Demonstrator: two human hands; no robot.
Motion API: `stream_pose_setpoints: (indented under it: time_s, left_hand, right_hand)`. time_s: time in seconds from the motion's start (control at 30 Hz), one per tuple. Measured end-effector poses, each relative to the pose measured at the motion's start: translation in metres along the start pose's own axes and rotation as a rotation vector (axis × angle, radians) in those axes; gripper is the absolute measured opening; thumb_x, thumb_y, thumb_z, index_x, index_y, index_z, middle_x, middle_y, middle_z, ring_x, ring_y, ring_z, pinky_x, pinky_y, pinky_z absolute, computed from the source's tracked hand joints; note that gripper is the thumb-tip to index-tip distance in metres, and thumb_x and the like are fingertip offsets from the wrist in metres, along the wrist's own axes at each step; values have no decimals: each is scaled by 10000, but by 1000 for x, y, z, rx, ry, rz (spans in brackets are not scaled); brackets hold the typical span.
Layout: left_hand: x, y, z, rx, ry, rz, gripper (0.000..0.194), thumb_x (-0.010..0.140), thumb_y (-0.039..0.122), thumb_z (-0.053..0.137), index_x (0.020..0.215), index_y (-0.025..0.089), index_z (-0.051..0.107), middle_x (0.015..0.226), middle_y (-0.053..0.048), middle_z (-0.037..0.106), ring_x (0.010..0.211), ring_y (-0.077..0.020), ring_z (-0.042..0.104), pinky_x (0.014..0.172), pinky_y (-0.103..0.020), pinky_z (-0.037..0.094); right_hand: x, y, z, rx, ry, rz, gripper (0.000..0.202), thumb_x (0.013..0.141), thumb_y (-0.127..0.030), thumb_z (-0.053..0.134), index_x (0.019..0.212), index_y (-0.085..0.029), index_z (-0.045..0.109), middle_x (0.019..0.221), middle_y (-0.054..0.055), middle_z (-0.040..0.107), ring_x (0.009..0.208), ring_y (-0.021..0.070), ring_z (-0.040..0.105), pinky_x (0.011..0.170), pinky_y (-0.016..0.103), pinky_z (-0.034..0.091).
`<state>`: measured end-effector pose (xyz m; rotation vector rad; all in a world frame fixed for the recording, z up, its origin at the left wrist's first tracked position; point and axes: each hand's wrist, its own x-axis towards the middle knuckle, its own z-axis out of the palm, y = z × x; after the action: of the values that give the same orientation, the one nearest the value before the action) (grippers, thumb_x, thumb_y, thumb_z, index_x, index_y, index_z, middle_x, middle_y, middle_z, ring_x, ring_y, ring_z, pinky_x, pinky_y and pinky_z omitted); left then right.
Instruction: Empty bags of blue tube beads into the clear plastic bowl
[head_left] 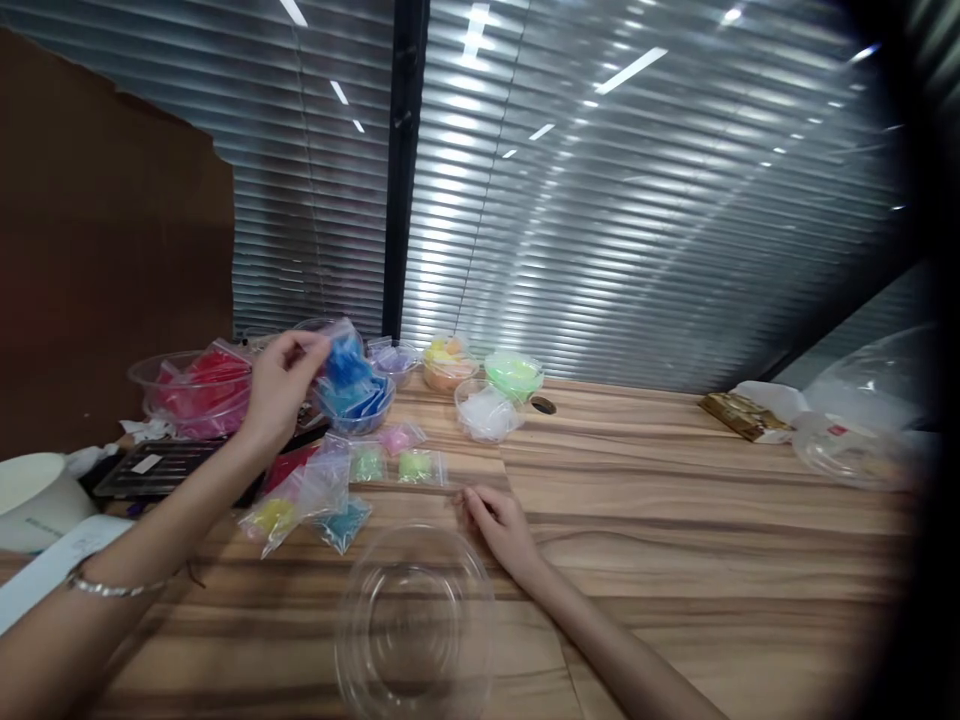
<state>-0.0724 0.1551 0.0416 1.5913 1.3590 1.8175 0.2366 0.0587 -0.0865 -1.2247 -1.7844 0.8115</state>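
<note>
My left hand [285,378] reaches to the back left, its thumb and fingers pinched on a small clear zip bag [343,348] with blue contents. That bag is over a clear bowl [352,425] full of blue bags. My right hand [496,518] rests on the table, fingers loosely curled, with nothing visible in them. Near it lie small zip bags with light green [415,466], pale green [367,462] and pink [399,437] contents. A clear round plastic container [415,545] stands in front of me. Left of it are a yellow bag [274,516] and a teal bag [345,522].
Clear bowls hold red [169,375], purple [394,358], orange-yellow [448,372], green [514,375] and white [487,415] things. At left are a dark tray [124,480] and a white cup [41,500]. A gold packet [739,415] and clear plastic containers [847,450] lie far right.
</note>
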Motion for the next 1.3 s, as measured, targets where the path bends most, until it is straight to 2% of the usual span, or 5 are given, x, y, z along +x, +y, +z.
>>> stream_pose_setpoints:
  time_s: [0.1,0.23,0.43,0.63,1.3]
  left_hand:
    - [-51,17,5,-60,-424,-159,302,839,401,660,1043,190,587,912,-33,667,811,-164,647,715,-277,549]
    - [-94,20,22,8,-643,-99,334,864,405,628,1127,204,588,1077,-74,670,978,-204,653,771,-296,559]
    - [-107,-8,62,-171,-721,-177,407,838,419,646,1143,155,600,1114,-103,644,1026,-210,623,911,-355,512]
    - [-133,-38,76,-281,-913,-380,365,808,473,669,899,137,559,794,-19,598,747,-148,574,714,-284,465]
    - [-159,-30,59,15,-1110,183,336,899,426,558,705,153,537,723,-7,582,671,-133,490,616,-251,314]
  right_hand:
    - [-3,1,0,57,95,24,501,974,-497,385,581,-198,466,557,-15,416,556,133,414,564,269,318]
    - [-12,-6,1,122,37,48,565,972,-535,358,512,-207,385,500,-21,370,496,118,368,526,271,298]
    - [-13,-20,3,184,-140,62,444,972,-507,405,827,-191,682,689,24,631,616,147,555,614,267,435]
    - [-4,-20,6,218,-70,110,269,944,-454,498,1025,-208,568,834,24,623,743,158,574,698,273,461]
    - [-18,-32,5,-350,-286,-187,250,1012,-391,400,861,-216,495,872,37,587,813,177,548,745,308,413]
